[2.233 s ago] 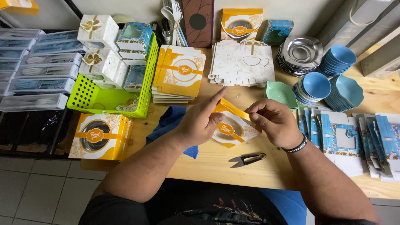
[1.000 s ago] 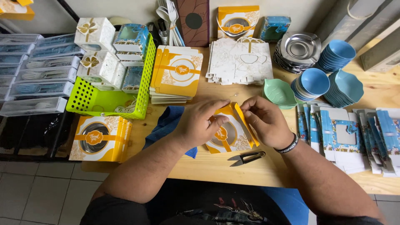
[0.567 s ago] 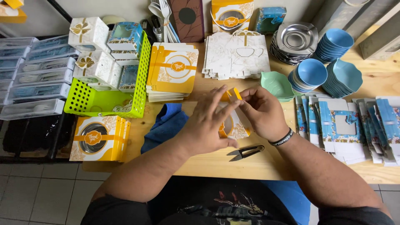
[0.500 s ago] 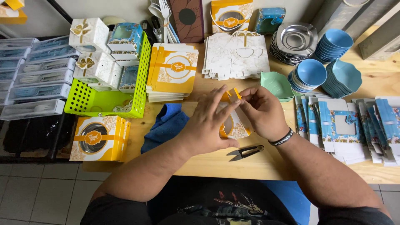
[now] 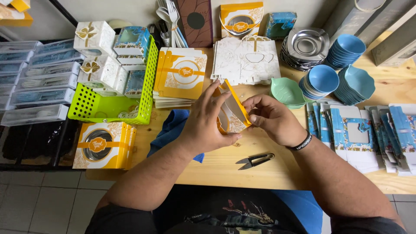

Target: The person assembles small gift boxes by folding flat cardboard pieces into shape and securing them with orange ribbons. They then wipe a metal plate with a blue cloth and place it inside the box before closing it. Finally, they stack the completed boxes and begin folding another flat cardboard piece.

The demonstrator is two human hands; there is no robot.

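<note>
- Holding a half-folded orange-and-white gift box (image 5: pixel 232 113) up off the wooden table (image 5: pixel 216 167), both hands are on it: the left hand (image 5: pixel 207 123) wraps its fingers around the near side, and the right hand (image 5: pixel 274 120) pinches the box's right edge between thumb and fingertips.
- So both hands are closed on the box, neither one free.
- As for progress, I'd say it's midway. The carton is popped up from flat, with walls standing and an orange flap sticking up, but it looks open at the top and isn't squared off yet. Can't tell whether the bottom tabs are locked in.
- Just below the hands, a small pair of thread snips (image 5: pixel 255 160) lies on the table, untouched.
- Under the left forearm there's a blue cloth (image 5: pixel 173 128).
- Just past the hands sits a stack of flat orange box blanks (image 5: pixel 180 78), so it seems plenty are left to fold. A white flat blank pile (image 5: pixel 246 60) is next to it.
- Finished-looking orange window boxes (image 5: pixel 103 145) stand at the left edge of the table, so some look done.
- Further out: a lime green basket (image 5: pixel 110 108) with white and blue boxes, a green leaf-shaped dish (image 5: pixel 287 92), stacked blue bowls (image 5: pixel 323 80), steel plates (image 5: pixel 307 45), and blue floral flat cartons (image 5: pixel 359 134) on the right.
</note>
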